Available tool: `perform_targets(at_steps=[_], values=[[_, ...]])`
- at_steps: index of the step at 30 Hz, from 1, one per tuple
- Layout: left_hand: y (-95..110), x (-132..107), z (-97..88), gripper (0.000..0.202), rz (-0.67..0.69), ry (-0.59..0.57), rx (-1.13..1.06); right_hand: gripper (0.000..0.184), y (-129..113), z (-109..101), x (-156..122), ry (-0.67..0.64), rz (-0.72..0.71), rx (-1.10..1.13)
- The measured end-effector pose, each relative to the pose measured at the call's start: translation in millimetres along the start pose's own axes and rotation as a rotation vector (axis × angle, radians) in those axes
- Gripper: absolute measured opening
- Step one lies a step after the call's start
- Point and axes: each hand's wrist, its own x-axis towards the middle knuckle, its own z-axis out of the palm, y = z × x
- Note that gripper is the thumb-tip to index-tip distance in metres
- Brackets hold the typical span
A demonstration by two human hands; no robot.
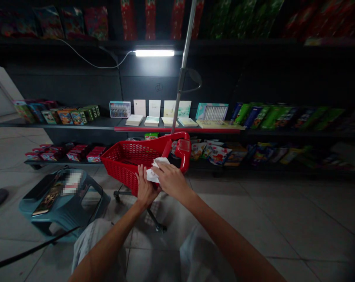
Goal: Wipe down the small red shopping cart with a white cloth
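Note:
A small red shopping cart (pixel 121 166) with a perforated basket stands in front of me. My right hand (pixel 173 182) is closed over a crumpled white tissue (pixel 153 176) and presses it to the near side of the basket, close to the red handle (pixel 185 150). Just left of it, my left hand (pixel 146 190) lies against the basket's near wall with its fingers stretched upward. The tissue's lower part and some of the right fingertips are hidden.
A blue-grey plastic stool (pixel 66 207) with flat items on it stands at the left. Behind the cart run dark shelves (pixel 101 124) with books, boxes and snack bags. A metal pole (pixel 183 62) rises behind the handle. A black cable (pixel 33 248) crosses the lower left.

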Motion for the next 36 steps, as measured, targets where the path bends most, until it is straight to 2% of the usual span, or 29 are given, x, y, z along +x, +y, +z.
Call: perform_targets(at_steps=[9,15,20,24,28,36], values=[[-7.8,2.1,-6.6,0.13,0.026,-0.019,-0.012,0.045,29.7,-12.0,-28.8,0.064,-0.123,0.144],[-20.8,7.7,-20.5,0.126,0.03,0.011,-0.038,0.049,55.2,-18.4,-38.0,0.08,-0.035,0.304],[-35.4,11.1,-32.1,0.126,0.003,0.005,-0.081,0.046,79.2,-14.3,-34.1,0.094,0.07,0.364],[-45.6,13.5,-35.6,0.126,0.001,0.007,-0.085,0.044,99.9,-7.2,-21.1,0.099,0.171,0.358],[-49.1,15.0,-35.4,0.126,-0.001,0.004,-0.096,0.043,118.6,-3.1,5.9,0.087,0.25,0.308],[-44.6,15.0,-36.3,0.125,-0.009,0.002,-0.093,0.04,176.9,7.0,60.8,-0.062,0.521,0.157]])
